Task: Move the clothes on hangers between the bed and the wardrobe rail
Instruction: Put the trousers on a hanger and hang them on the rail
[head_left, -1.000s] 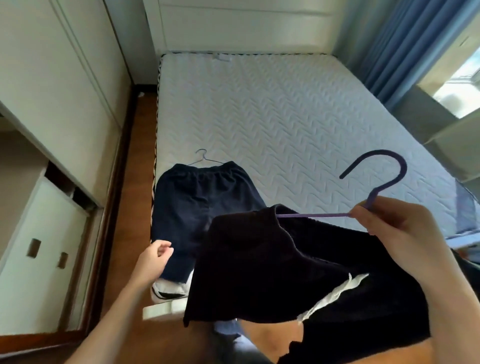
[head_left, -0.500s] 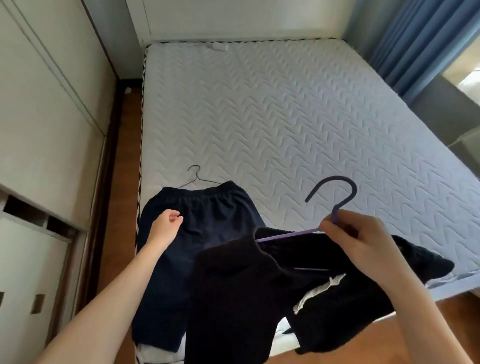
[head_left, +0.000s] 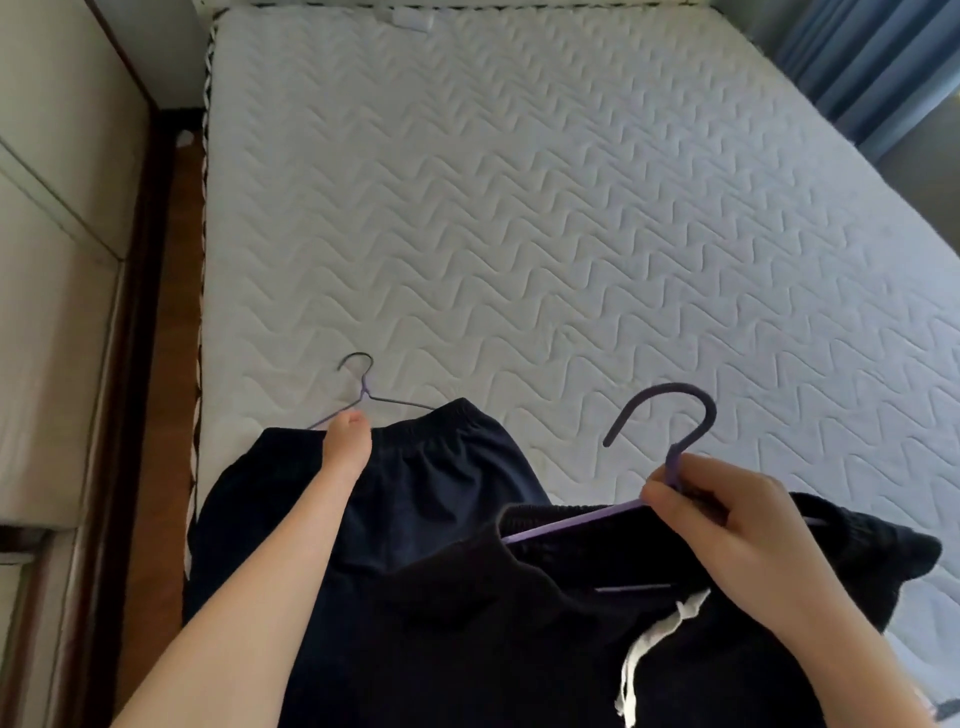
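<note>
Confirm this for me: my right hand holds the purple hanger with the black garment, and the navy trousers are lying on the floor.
No. The head view shows the navy trousers lying on the bed, near its left edge, not on the floor. The right hand does hold the purple hanger with the black garment.

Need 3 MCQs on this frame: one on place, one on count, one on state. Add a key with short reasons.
1. Where do the navy trousers lie?
A) on the floor
B) on the mattress, near its left edge
C) on a rail

2. How many hangers show?
A) one
B) two
C) four

3. The purple hanger is:
A) lying free on the bed
B) hooked on a rail
C) gripped at its neck by the right hand

Key:
1 B: they are spread on the quilted top.
2 B: a thin wire hanger at the trousers' waistband, plus the purple one.
3 C: fingers pinch below its hook, and a black garment hangs on it.
</note>
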